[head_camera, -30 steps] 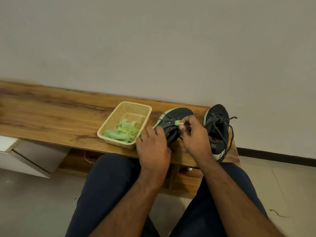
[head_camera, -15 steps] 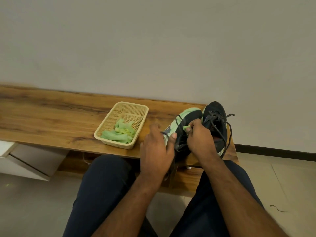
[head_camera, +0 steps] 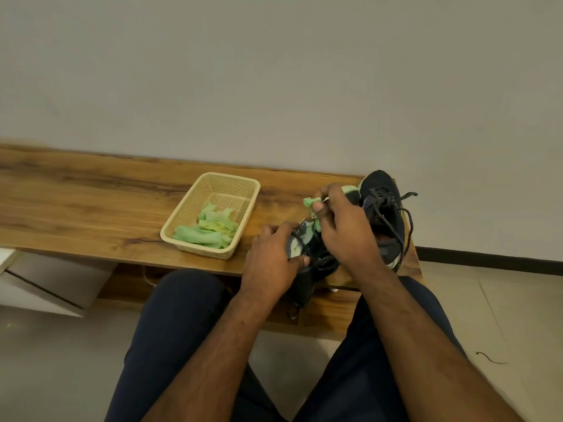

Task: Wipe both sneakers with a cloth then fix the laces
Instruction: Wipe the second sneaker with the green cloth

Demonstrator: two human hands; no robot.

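Observation:
My left hand (head_camera: 274, 257) grips a black sneaker (head_camera: 307, 269) with a pale green sole, tipped on its side at the front edge of the wooden bench (head_camera: 91, 202). My right hand (head_camera: 344, 226) lies over that sneaker and pinches a small green cloth (head_camera: 311, 204) between thumb and fingers. Most of the held sneaker is hidden under both hands. The second black sneaker (head_camera: 385, 214) stands upright just to the right, its black laces (head_camera: 396, 208) loose and hanging over its side.
A cream plastic basket (head_camera: 240, 187) with several green cloths (head_camera: 207, 231) stands on the bench to the left of my hands. A grey wall runs behind the bench. White drawers (head_camera: 36, 278) sit low at the left. My knees are below the bench edge.
The left sneaker has been tipped from flat onto its side and pulled toward the bench's front edge. My right hand with the cloth has moved up along it.

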